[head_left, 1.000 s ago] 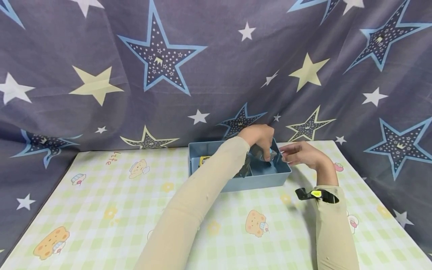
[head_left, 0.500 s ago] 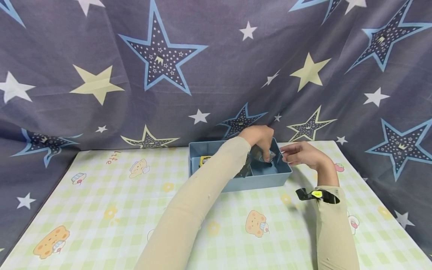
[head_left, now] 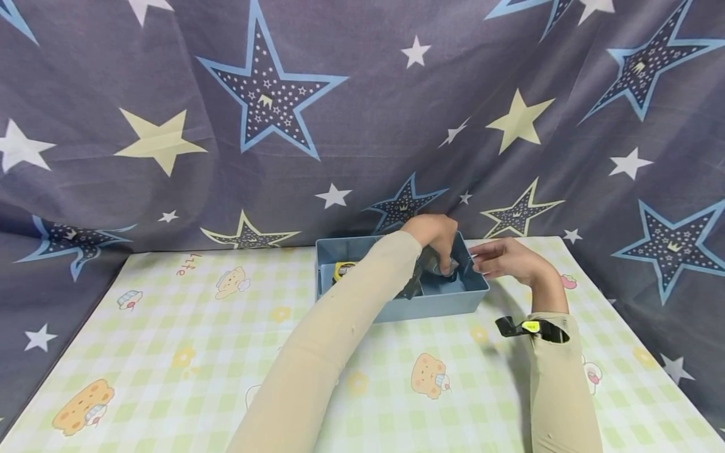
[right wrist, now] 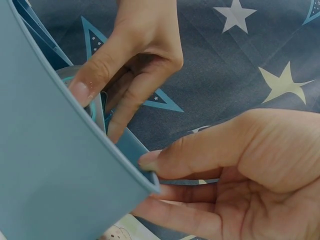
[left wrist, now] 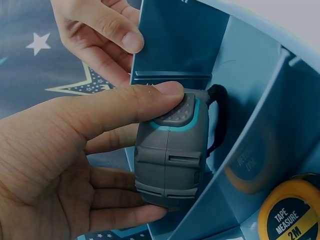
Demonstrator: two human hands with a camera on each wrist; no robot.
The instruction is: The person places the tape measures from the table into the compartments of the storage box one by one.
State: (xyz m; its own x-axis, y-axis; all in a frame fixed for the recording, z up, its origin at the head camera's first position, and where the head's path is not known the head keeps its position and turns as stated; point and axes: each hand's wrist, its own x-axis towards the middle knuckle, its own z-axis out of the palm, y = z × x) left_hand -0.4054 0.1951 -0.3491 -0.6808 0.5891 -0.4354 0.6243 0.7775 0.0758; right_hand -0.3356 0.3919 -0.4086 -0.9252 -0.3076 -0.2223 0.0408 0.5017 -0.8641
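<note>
In the left wrist view my left hand (left wrist: pixel 55 150) grips a grey tape measure (left wrist: pixel 167 155) with a teal-edged thumb button and a black cord loop. My thumb lies on the button and the fingers curl behind the body. This tape measure is inside the right compartment of a blue divided box (head_left: pixel 430 306), seen in the head view. My right hand (right wrist: pixel 240 170) pinches the box's far right corner, thumb inside the wall and fingers outside. A yellow and black tape measure (left wrist: pixel 290 212) lies beyond the divider, partly hidden by my left arm in the head view.
The box stands at the back of a table with a green checked cloth (head_left: pixel 209 352). Behind it hangs a dark curtain (head_left: pixel 362 126) printed with stars. My left forearm crosses over the box's front wall. A black strap (head_left: pixel 535 326) circles my right wrist.
My left hand has lowered slightly within the right compartment, and the grey tape measure in it has turned and shifted a little to the left. My right hand stays on the corner.
</note>
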